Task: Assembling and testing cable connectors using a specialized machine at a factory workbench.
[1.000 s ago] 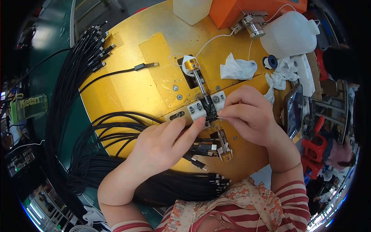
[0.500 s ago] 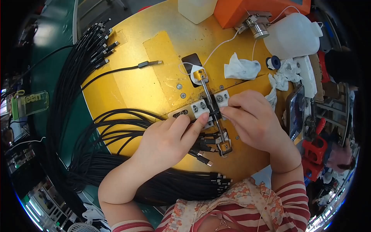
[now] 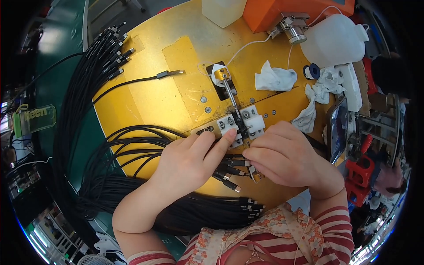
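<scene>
My left hand (image 3: 187, 161) is closed around a black cable, its index finger along the black connector (image 3: 242, 130), whose metal tip points at a white block (image 3: 255, 124). That connector lies across a small clamping fixture with white drilled plates (image 3: 226, 124). Just nearer to me, my right hand (image 3: 285, 154) is pinched over the fixture's near side; what sits between its fingertips is hidden. A metal rod (image 3: 231, 94) runs from a gold-coloured end cap (image 3: 221, 73) into the fixture. Several cable connectors (image 3: 234, 168) lie beneath and beside both hands.
Bundles of black cables (image 3: 90, 79) lie at the left, with one cable end (image 3: 170, 73) apart on the yellow table. White tissue (image 3: 276, 76), a thread spool (image 3: 312, 71), a phone (image 3: 338, 130), a plastic jug (image 3: 335, 40) and an orange machine (image 3: 260, 15) stand at the far right.
My right hand has moved toward me from beside the white block, which now shows. The gold-coloured cap and rod have shifted left and farther away. My left hand has barely moved.
</scene>
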A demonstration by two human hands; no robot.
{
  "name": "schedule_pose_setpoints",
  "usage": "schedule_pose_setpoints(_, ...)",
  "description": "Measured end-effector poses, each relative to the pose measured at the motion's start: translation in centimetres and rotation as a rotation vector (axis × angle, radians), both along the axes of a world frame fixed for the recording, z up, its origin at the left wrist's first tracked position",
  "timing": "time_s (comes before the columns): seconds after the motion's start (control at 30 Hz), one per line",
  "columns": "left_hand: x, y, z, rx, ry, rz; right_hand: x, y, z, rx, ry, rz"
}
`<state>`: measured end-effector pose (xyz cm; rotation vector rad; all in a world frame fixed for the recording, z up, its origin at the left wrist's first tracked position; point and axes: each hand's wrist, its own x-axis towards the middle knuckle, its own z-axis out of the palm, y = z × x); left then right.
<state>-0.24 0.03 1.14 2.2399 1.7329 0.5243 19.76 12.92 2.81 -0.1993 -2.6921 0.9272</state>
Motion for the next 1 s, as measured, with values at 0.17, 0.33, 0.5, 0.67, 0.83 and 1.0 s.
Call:
schedule_pose_setpoints(0.17,-0.2,-0.3,0.0,0.025,-0.021,0.028,0.1,0.6,0.1,0.008,0.041,-0.024)
schedule_pose_setpoints(0.33,-1.0,-0.2,0.0,0.058,0.005,0.01,-0.2,0.8,-0.3,-0.038,0.167,-0.051)
schedule_pose_setpoints(0.5,-1.6,-0.5,5.5,-0.296,-0.27,-0.064,0.3,1.5,0.7,-0.22,0.273,-0.059)
schedule_pose_setpoints(0.67,0.7,-2.9,6.8,-0.355,-0.056,-0.203,0.1,0.8,0.2,-0.006,0.282,0.016)
schedule_pose_setpoints(0.83,1.8,-3.8,6.4,-0.202,0.125,-0.128,-0.7,-4.1,-0.6,0.328,0.074,0.017)
schedule_pose_setpoints(1.0,2.1,-4.9,7.1,-0.324,0.05,-0.246,-1.0,-5.9,-1.5,0.827,-0.066,0.015)
